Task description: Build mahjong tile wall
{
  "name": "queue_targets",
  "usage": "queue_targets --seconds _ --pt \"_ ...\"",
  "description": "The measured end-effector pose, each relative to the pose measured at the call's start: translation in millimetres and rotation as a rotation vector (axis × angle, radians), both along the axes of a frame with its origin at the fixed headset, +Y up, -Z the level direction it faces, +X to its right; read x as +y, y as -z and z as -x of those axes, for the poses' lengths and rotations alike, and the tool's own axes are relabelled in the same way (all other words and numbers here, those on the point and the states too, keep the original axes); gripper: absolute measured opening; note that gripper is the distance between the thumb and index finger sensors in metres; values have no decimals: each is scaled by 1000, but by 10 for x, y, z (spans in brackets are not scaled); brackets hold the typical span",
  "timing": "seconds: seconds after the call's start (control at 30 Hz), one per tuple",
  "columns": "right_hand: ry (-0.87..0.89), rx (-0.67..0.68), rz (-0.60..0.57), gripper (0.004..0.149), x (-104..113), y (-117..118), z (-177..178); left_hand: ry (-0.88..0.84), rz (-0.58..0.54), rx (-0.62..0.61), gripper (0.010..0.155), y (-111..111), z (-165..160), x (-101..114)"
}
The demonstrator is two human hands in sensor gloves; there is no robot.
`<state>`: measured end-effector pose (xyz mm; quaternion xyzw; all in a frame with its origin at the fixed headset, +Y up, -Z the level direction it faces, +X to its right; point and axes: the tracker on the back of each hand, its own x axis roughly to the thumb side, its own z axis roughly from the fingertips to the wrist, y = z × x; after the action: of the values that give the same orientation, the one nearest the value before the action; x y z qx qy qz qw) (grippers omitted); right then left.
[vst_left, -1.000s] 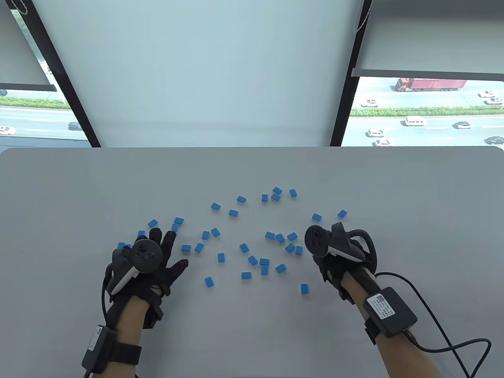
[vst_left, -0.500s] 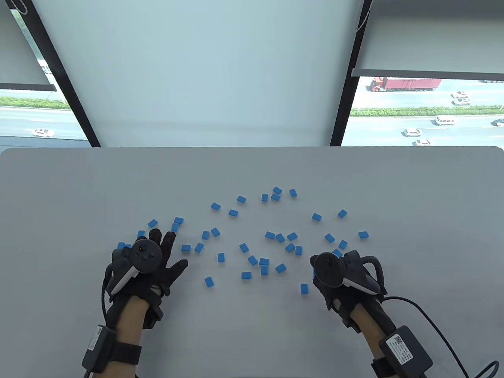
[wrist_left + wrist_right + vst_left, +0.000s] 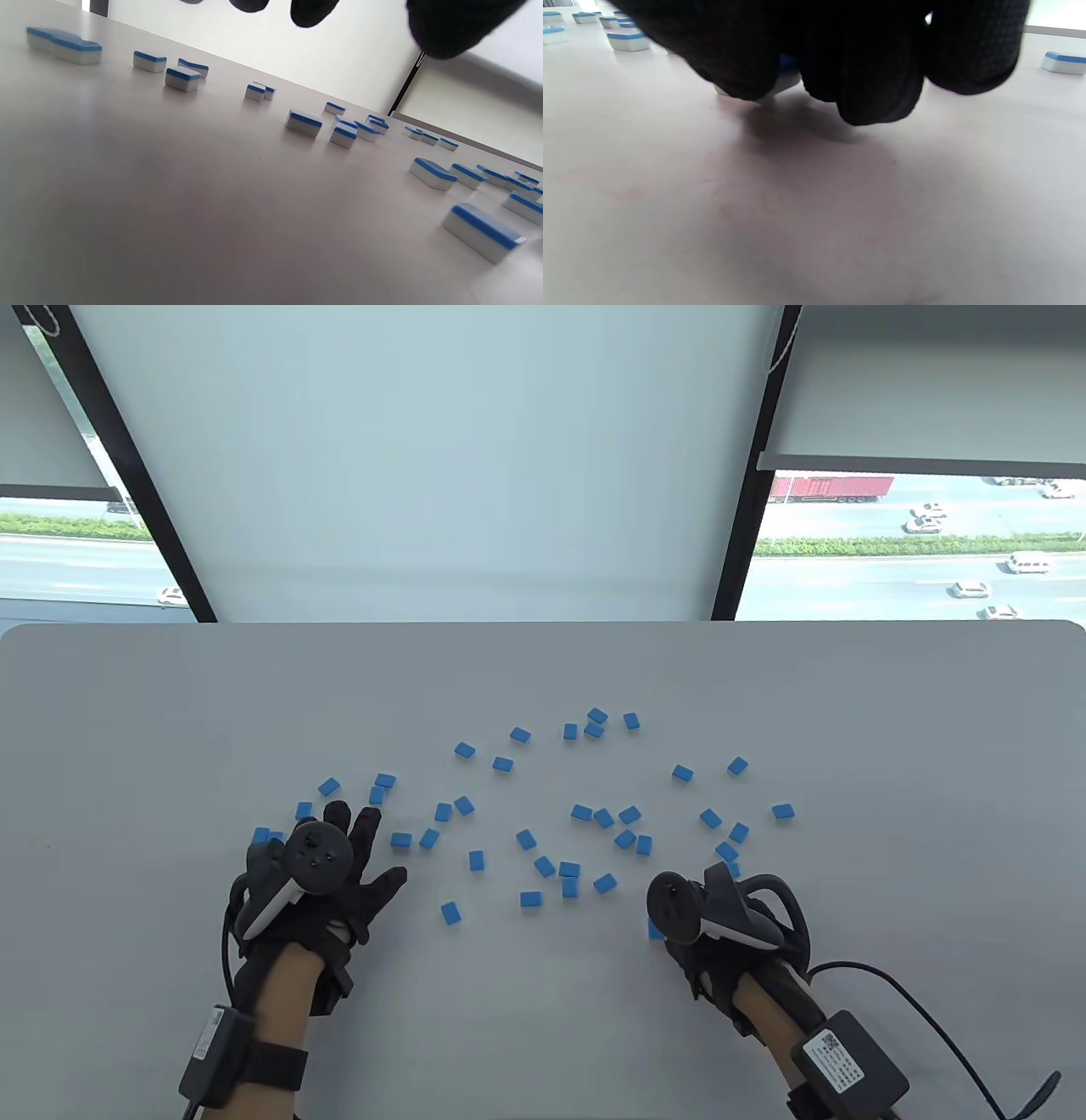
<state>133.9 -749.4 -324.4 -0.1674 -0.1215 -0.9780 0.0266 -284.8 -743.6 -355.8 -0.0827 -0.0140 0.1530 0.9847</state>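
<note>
**Right hand closes on a stray tile as the wall waits to be built**

Your right hand, low in the right half of the table view, sits hunched over a single blue-backed tile at the near edge of the scatter. In the right wrist view your curled fingers bunch around the tile's white body, with it touching or just above the desk; the grip appears to be closing, though a firm pinch cannot be confirmed from here.

Your left hand, lower left of the frame, lies flat and spread on the desk, fingers straight, holding nothing.

The other tiles lie loose and well apart across the middle of the desk, blue backs up, no row yet begun.

These look like small, rigid blocks with smooth, glossy faces: light to lift, unlikely to break, but liable to slide under a gloved fingertip. Take each by its two long sides, thumb opposite fingers, low on the white body. Pushing several into line along the desk may serve better than lifting one by one.
</note>
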Motion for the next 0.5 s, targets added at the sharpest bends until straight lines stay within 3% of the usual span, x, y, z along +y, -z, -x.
queue_targets --seconds 0.5 --pt "-17 2 -13 59 -36 -3 20 -3 12 -1 84 -14 -14 5"
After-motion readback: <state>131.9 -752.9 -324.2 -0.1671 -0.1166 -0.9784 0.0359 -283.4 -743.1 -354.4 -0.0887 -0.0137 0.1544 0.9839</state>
